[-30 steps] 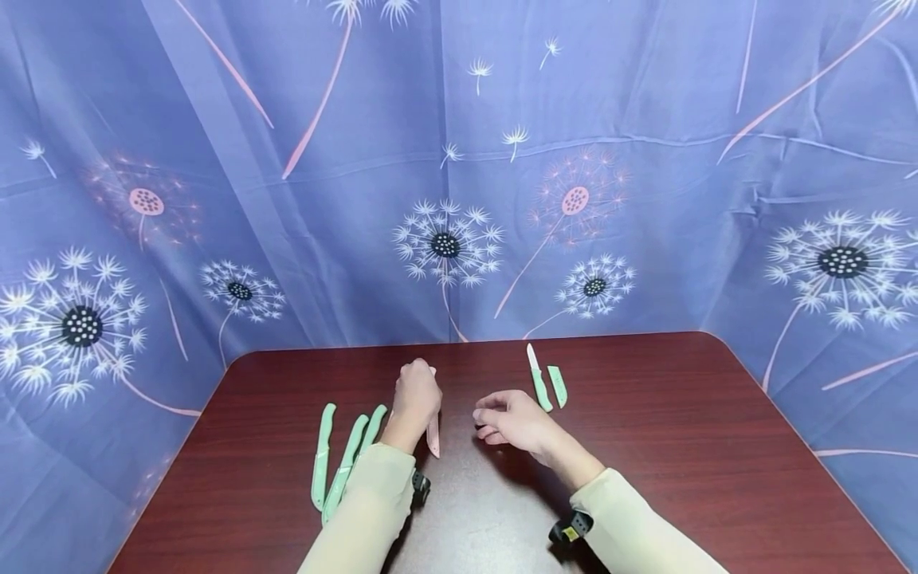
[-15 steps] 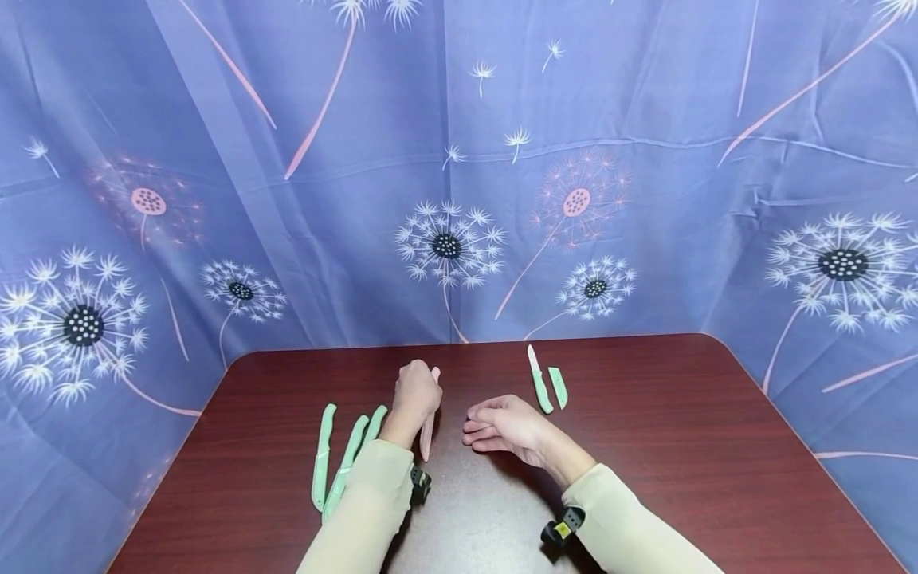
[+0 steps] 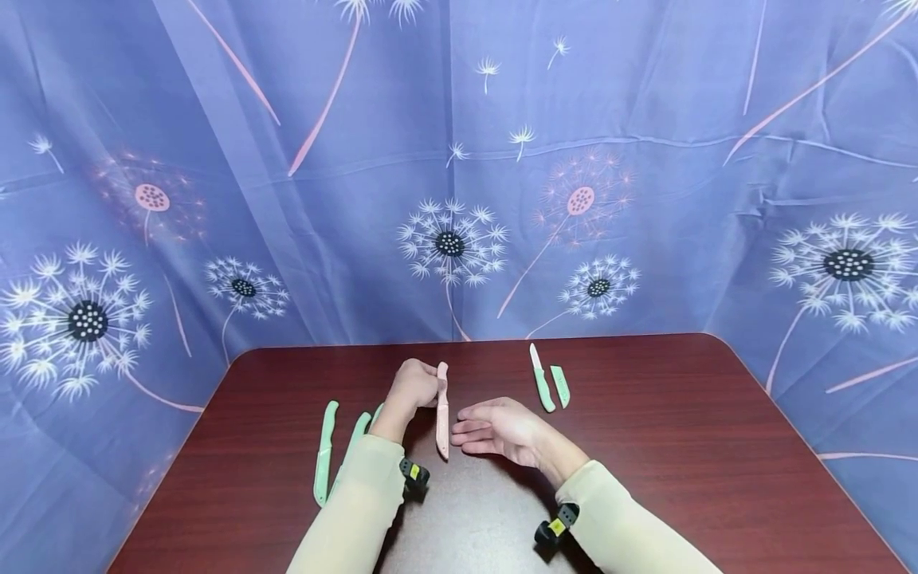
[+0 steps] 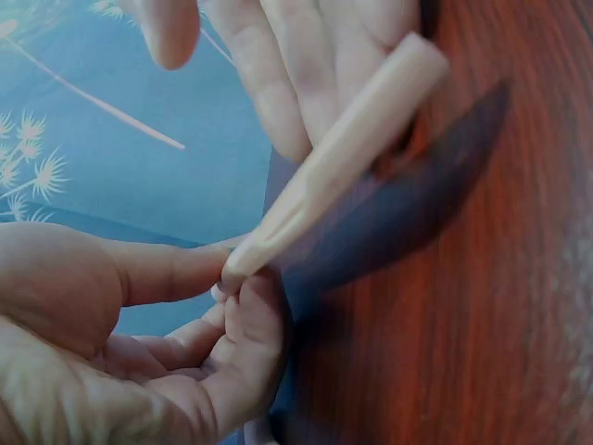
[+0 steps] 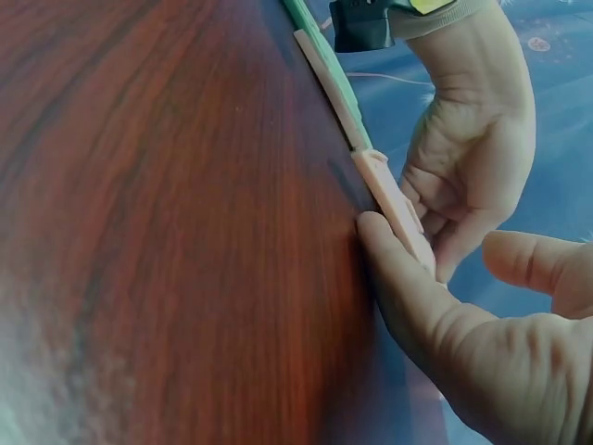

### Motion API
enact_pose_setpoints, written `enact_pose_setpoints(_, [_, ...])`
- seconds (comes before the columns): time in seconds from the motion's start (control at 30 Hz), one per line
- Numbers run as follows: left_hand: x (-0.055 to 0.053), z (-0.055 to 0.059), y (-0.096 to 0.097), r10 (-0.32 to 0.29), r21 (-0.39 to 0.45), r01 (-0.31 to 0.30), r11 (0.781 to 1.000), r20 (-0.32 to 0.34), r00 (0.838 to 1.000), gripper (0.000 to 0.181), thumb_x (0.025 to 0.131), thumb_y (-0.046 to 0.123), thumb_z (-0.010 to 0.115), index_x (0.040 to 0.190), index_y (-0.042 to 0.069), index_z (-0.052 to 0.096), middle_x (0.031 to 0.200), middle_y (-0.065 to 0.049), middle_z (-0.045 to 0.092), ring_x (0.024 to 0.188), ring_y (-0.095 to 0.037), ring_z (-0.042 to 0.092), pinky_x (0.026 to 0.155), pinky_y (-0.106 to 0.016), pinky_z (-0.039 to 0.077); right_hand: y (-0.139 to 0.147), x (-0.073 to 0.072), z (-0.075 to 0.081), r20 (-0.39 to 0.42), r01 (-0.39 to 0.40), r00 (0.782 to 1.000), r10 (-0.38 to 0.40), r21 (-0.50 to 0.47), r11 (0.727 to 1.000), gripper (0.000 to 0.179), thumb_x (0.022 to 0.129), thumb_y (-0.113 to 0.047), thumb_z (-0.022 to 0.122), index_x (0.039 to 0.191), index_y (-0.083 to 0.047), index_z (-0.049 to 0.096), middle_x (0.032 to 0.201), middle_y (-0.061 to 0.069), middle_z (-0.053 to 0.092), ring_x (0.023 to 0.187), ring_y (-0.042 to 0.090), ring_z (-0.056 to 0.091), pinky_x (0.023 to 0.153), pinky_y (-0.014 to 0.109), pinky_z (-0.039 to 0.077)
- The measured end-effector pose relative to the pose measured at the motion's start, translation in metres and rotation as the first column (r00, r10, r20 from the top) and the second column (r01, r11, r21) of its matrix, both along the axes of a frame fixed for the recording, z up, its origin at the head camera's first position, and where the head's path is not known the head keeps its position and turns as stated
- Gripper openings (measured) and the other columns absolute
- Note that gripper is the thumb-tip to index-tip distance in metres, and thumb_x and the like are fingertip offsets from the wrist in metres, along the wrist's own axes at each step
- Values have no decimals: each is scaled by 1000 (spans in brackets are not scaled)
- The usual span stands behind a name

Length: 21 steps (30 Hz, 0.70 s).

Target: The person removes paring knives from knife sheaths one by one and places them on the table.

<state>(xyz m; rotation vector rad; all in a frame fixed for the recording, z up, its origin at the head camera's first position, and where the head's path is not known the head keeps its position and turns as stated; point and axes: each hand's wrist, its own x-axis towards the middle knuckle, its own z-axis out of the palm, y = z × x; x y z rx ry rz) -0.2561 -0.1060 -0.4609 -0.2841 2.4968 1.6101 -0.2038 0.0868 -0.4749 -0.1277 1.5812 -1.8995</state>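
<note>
My left hand [image 3: 414, 386] pinches a pale pink knife [image 3: 442, 418] by its handle near the table's middle. The knife's blade end, covered by a matching pink sheath, points toward me. In the left wrist view, thumb and finger grip one end of the pink knife [image 4: 329, 167] over its dark shadow. My right hand [image 3: 502, 430] stays just right of the knife, fingers extended with the palm turned toward it. From the right wrist, the pink knife [image 5: 394, 199] passes right by the right hand's fingers [image 5: 394, 260].
At left lie several green knives, one green knife [image 3: 324, 458] in full view and others partly behind the left sleeve [image 3: 358, 494]. Back right, a small green-handled knife [image 3: 541, 383] with a bare blade lies beside a green sheath [image 3: 560, 387]. A patterned blue cloth [image 3: 459, 175] hangs behind the table.
The left hand has turned the pink knife so that more of it shows right of the hand. My right hand has moved left toward it, its fingers straightening.
</note>
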Motion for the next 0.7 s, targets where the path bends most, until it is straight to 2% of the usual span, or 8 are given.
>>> enact_pose_setpoints(0.13, [1, -1, 1, 1, 170, -6, 985, 29, 1000, 23, 95, -8, 66, 116, -16, 67, 93, -14, 66, 73, -17, 66, 68, -31, 63, -2, 0, -2, 20, -3, 1000, 4, -8, 1000, 40, 111, -7, 45, 140, 20, 49, 125, 31, 68, 112, 33, 71, 101, 44, 57])
enact_pose_setpoints(0.27, [0, -4, 0, -2, 267, -13, 964, 53, 999, 25, 96, -7, 65, 120, -15, 65, 89, -11, 66, 74, -15, 65, 64, -25, 59, -3, 1, -2, 28, 2, 1000, -2, -14, 1000, 41, 111, -6, 44, 142, 20, 48, 119, 26, 68, 104, 28, 71, 100, 43, 58])
enact_pose_setpoints(0.4, [0, -8, -1, 5, 329, -24, 944, 57, 998, 28, 97, -6, 64, 124, -15, 64, 89, -10, 66, 75, -15, 65, 64, -23, 59, -2, 1, -2, 18, 8, 1000, -8, -25, 1000, 41, 110, -4, 44, 143, 21, 46, 114, 22, 66, 103, 27, 70, 99, 45, 58])
enact_pose_setpoints(0.7, [5, -10, 3, 67, 415, -80, 906, 44, 997, 31, 98, -7, 64, 128, -15, 62, 95, -13, 67, 80, -18, 66, 74, -31, 63, 3, 1, 0, -24, 11, 1000, -11, 4, 1000, 41, 109, -5, 51, 141, 19, 48, 115, 21, 70, 103, 25, 71, 96, 42, 59])
